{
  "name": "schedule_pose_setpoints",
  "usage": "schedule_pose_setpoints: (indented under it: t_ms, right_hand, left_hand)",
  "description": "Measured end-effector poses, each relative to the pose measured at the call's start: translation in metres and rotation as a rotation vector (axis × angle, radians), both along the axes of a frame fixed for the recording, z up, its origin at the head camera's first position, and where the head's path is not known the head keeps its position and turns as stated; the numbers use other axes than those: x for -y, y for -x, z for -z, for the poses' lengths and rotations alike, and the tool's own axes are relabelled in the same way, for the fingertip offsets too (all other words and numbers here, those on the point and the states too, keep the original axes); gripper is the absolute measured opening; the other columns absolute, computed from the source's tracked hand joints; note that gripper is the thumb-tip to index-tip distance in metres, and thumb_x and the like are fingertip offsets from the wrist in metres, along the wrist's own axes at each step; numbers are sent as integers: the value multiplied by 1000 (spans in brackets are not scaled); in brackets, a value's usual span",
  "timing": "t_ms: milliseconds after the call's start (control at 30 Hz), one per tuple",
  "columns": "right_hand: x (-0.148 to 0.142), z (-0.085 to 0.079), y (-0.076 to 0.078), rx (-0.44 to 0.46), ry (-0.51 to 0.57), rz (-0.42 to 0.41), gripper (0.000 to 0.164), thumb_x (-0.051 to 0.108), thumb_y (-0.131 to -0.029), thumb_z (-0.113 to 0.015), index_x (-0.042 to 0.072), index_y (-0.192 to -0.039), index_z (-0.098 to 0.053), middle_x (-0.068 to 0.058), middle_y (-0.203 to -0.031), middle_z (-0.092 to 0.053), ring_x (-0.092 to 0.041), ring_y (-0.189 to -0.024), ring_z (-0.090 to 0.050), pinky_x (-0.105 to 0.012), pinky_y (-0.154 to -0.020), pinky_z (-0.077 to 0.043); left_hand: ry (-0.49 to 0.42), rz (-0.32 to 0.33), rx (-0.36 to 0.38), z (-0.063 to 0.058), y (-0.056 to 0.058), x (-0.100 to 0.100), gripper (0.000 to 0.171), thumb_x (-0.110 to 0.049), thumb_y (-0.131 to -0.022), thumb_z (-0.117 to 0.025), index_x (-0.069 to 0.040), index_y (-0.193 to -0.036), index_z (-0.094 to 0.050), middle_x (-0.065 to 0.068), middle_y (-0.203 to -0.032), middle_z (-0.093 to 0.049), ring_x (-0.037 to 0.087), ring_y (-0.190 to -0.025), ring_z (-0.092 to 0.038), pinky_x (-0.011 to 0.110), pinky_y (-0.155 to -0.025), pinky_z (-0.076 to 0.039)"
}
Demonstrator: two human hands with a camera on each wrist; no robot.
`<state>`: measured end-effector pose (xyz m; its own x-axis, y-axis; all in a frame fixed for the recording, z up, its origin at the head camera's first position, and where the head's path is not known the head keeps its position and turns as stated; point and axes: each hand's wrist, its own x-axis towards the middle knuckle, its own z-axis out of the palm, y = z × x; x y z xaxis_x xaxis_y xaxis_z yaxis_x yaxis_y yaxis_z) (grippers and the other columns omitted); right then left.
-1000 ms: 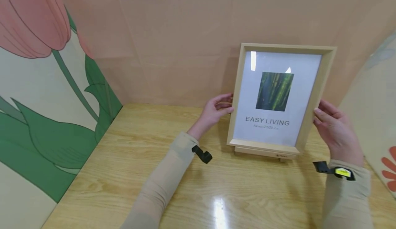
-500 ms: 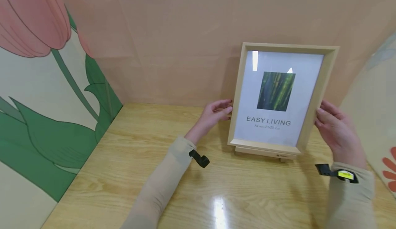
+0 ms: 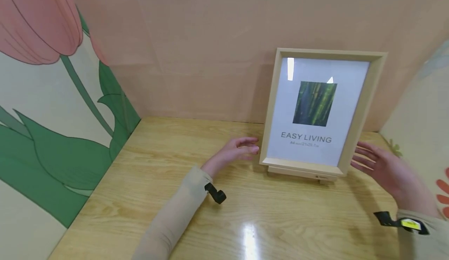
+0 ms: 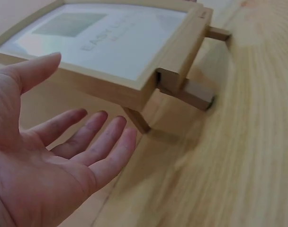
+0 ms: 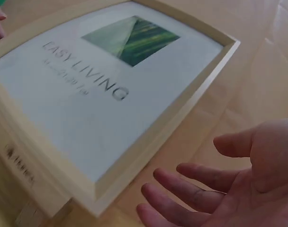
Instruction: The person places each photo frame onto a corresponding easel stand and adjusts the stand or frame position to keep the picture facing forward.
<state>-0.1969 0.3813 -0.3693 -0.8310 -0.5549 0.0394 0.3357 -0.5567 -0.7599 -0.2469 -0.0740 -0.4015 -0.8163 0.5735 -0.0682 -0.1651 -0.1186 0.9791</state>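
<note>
A light wooden picture frame (image 3: 317,151) stands tilted back on a small wooden easel (image 3: 298,173) at the back right of the table. It holds a white sheet with a green bamboo picture and the words "EASY LIVING". My left hand (image 3: 235,152) is beside its lower left edge, fingers loosely extended and holding nothing; the left wrist view shows the palm turned up next to the easel's legs (image 4: 193,94). On the other side my right hand (image 3: 389,170) is spread near the lower right edge. In the right wrist view its fingers (image 5: 182,194) are apart from the frame's side.
Wood-grain table (image 3: 168,143) runs under everything. A pinkish cloth wall (image 3: 196,57) rises close behind the picture frame. Panels with a painted tulip (image 3: 38,22) on the left and red petals (image 3: 442,191) on the right flank the table.
Both hands have let go of the picture frame's sides and moved down toward me, the right one also outward to the right. The frame stays standing on the easel.
</note>
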Motion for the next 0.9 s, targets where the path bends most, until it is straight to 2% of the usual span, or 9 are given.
schedule_pose_setpoints:
  t_ms: [133,233,333,467,533,633,800,900]
  right_hand:
    - [-4,19,-6,44,59,-128,61,19,-104,1,-1,-136,-48,-20,-134,-53,-36,-123,-50,-48,-103,-39]
    - [-4,29,-12,63,80,-169,63,20,-104,2,-2,-134,-48,-21,-132,-53,-36,-122,-50,-50,-105,-37]
    - [-2,36,-16,90,86,-180,62,21,-104,1,-2,-130,-50,-20,-126,-55,-39,-121,-50,-53,-105,-34]
    - [1,41,-20,126,99,-181,61,24,-104,0,-2,-127,-50,-21,-125,-54,-43,-122,-47,-57,-106,-29]
    - [2,43,-21,134,111,-186,62,25,-104,1,-2,-128,-49,-22,-128,-53,-44,-123,-46,-58,-106,-26]
    - [5,44,-22,135,130,-195,62,25,-104,2,-2,-130,-47,-22,-131,-50,-44,-125,-44,-59,-107,-23]
    - [8,45,-23,147,140,-194,62,24,-104,2,-1,-133,-47,-22,-133,-49,-43,-126,-43,-58,-107,-18]
    - [10,46,-23,149,133,-192,62,23,-104,2,1,-135,-46,-22,-135,-49,-42,-126,-43,-59,-107,-16]
  left_hand:
    - [16,41,28,11,-6,-1,53,-9,-90,-65,0,-139,-45,13,-121,-58,41,-113,-55,50,-95,-47]
    - [20,83,32,15,-9,-3,56,-6,-89,-66,0,-140,-42,14,-124,-56,43,-112,-55,51,-95,-46]
    - [31,104,27,17,-13,-4,62,-4,-86,-69,-1,-141,-40,12,-126,-55,43,-111,-55,50,-94,-47]
    - [80,98,-10,18,-15,-7,68,-3,-81,-74,-4,-140,-41,7,-125,-55,29,-106,-60,37,-91,-51]
    - [106,99,-26,18,-16,-9,70,-4,-80,-76,-4,-141,-40,6,-125,-55,21,-107,-60,32,-90,-51]
    - [137,99,-29,19,-18,-12,74,-7,-80,-77,-4,-143,-38,4,-127,-55,15,-110,-57,28,-93,-48]
    - [165,84,-26,20,-20,-16,77,-9,-80,-77,-2,-145,-34,4,-131,-53,15,-116,-52,27,-97,-44]
    - [153,78,-18,21,-20,-17,73,-7,-82,-75,-1,-144,-36,7,-130,-53,17,-116,-53,28,-97,-45]
